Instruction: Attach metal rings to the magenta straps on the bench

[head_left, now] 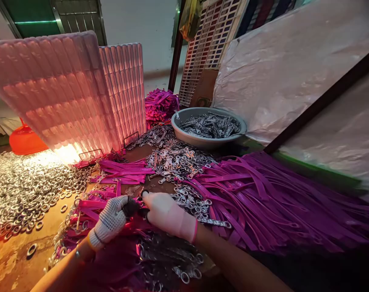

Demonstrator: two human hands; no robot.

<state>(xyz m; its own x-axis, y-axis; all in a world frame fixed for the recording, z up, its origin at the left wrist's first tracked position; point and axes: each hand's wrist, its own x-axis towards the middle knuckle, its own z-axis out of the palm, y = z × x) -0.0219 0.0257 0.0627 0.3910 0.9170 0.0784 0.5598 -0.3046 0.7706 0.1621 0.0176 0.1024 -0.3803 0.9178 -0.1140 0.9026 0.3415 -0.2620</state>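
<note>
My left hand (113, 219), in a white dotted glove with dark fingertips, is closed with thumb and fingers pinched. Facing it, my right hand (169, 213) wears a plain white glove with black finger covers and is closed too. The fingertips nearly meet, and a bit of purple shows between them; what each pinches is too small and dark to make out. Short purple straps (93, 207) lie beneath and left of my hands. Just right of my right hand are metal chain pieces with end rings (199, 207). More ringed chain pieces (184, 275) hang or lie in shadow below.
Loose metal rings (29, 190) cover the left side. Long purple straps (263, 194) spread across the right. A grey basin (190, 140) of chain pieces stands behind, near a chain heap (178, 160). Ribbed translucent panels (56, 89) stand at the left, by an orange-red bowl (26, 140).
</note>
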